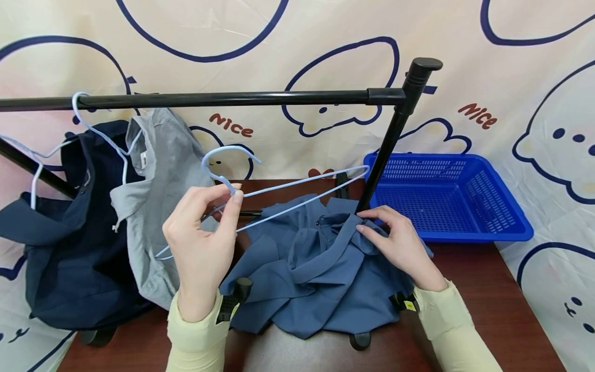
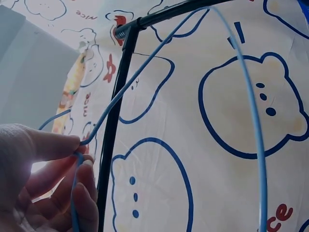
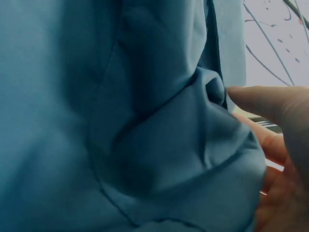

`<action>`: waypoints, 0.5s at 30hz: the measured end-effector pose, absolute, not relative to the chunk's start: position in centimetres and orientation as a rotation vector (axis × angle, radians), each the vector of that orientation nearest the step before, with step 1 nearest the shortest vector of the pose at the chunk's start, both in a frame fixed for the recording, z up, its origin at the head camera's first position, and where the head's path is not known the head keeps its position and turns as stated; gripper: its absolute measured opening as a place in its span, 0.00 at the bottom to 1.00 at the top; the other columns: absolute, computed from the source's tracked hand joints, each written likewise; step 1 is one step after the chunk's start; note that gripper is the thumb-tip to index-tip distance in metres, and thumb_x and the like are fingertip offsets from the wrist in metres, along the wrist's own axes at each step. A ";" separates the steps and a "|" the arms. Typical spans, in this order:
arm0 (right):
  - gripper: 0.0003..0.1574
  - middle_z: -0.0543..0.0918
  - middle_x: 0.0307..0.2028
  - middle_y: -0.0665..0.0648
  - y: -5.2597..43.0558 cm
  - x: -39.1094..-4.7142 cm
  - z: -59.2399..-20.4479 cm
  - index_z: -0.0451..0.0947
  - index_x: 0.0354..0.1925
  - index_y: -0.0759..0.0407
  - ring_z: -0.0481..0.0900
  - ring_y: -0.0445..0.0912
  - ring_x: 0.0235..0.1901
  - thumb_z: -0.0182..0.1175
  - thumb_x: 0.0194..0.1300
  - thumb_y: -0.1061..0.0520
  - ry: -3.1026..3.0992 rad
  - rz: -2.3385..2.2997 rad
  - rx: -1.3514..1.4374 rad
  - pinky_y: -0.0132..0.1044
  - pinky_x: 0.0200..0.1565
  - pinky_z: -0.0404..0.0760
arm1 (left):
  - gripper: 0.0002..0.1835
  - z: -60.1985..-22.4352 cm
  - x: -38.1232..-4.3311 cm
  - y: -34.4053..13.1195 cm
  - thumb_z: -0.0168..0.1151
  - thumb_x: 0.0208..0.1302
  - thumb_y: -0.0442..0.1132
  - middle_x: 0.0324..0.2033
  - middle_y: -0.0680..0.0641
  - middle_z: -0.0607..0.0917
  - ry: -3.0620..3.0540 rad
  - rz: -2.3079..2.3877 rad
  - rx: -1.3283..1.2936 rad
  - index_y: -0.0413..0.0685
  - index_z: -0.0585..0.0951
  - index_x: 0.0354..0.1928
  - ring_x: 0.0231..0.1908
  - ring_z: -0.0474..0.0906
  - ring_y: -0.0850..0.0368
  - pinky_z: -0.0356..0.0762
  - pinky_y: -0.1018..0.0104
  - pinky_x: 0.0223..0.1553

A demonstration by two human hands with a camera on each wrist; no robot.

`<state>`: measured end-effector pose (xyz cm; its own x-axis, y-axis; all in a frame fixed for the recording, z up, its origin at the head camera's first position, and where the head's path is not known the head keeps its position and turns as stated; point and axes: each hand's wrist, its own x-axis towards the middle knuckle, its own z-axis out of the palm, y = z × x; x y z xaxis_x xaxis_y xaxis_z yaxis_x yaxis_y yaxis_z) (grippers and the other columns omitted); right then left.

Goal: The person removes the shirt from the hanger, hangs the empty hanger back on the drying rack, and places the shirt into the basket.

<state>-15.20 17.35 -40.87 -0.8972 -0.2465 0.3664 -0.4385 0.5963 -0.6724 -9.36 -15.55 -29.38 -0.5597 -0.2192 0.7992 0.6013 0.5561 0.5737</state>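
My left hand (image 1: 204,235) pinches a light blue clothes hanger (image 1: 297,182) at the base of its hook, thumb against fingertips. The hanger is tilted, one end reaching right toward the rack's upright post. Below it a blue-grey garment (image 1: 297,268) lies bunched on the table, its collar-like edge toward the back. My right hand (image 1: 395,240) pinches this garment near its upper right edge. In the right wrist view, thumb and fingers hold a fold of the cloth (image 3: 178,135). The left wrist view shows the hanger's wire (image 2: 113,104) running up from the left fingertips.
A black clothes rack (image 1: 241,99) spans the back, with an upright post at right. A navy garment (image 1: 88,248) and a grey garment (image 1: 160,206) hang at left on light blue hangers. A blue plastic basket (image 1: 509,227) stands behind right on the brown table (image 1: 492,305).
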 end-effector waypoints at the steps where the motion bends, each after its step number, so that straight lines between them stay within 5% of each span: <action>1: 0.16 0.83 0.48 0.50 17.3 -15.2 -40.7 0.85 0.54 0.50 0.80 0.50 0.48 0.70 0.68 0.54 -2.578 1.178 0.574 0.50 0.49 0.79 | 0.05 -29.4 -9.4 -15.5 0.70 0.64 0.32 0.37 0.47 0.88 -1.859 -1.120 -0.308 0.37 0.89 0.39 0.29 0.74 0.59 0.71 0.69 0.34; 15: 0.24 0.84 0.50 0.53 16.8 -14.9 -35.9 0.85 0.56 0.54 0.79 0.47 0.46 0.74 0.61 0.61 -2.304 1.026 0.628 0.38 0.46 0.74 | 0.04 -29.1 -9.4 -14.1 0.73 0.59 0.29 0.35 0.46 0.89 -1.666 -1.192 -0.324 0.35 0.88 0.35 0.27 0.77 0.56 0.75 0.69 0.35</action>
